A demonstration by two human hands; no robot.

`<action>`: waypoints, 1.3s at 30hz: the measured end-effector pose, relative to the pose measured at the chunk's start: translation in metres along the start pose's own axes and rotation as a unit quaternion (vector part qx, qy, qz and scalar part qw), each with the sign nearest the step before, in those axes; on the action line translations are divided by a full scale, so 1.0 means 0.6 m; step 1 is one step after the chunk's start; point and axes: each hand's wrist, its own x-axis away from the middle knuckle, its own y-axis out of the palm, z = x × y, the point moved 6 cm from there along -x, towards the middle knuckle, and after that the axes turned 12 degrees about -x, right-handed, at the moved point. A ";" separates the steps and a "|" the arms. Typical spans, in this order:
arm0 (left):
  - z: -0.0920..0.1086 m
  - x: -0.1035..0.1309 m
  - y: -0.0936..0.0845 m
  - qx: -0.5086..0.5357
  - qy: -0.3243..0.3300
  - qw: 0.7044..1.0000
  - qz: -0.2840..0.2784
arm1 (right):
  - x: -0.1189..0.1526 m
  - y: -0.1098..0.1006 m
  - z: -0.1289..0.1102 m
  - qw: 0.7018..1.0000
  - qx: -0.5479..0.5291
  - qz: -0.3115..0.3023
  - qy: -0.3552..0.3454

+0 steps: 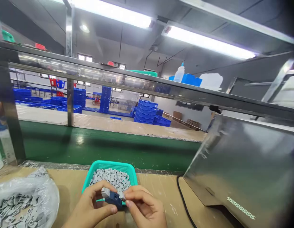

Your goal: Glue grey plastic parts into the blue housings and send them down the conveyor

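Note:
My left hand (94, 205) is closed round a dark blue plastic part (113, 199) with a light grey piece at its left end. Thumb and fingers of my right hand (145, 202) pinch a small light grey plastic piece (122, 196) against the right end of the blue part. Whether the two are joined there I cannot tell. Just behind both hands stands a turquoise basket (113, 163), holding many small grey plastic pieces (111, 178). The hands hide its front edge in part.
A clear plastic bag (50, 193) of grey pieces lies open at the left. To the right stands a metal panel (246, 164) with a black cable (182, 196) beside it. Beyond the bench runs a green conveyor belt (109, 148), under a metal shelf (137, 80).

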 end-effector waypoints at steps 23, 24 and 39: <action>0.016 0.004 -0.005 0.023 0.005 1.000 0.012 | 0.010 0.037 -0.018 0.970 0.207 -0.088 -0.088; 0.012 0.004 -0.006 0.076 -0.011 0.997 0.028 | 0.013 0.040 -0.015 0.967 0.217 -0.095 -0.094; 0.028 -0.019 -0.040 0.305 -0.009 0.952 0.003 | -0.013 -0.026 -0.013 0.957 0.280 0.001 -0.082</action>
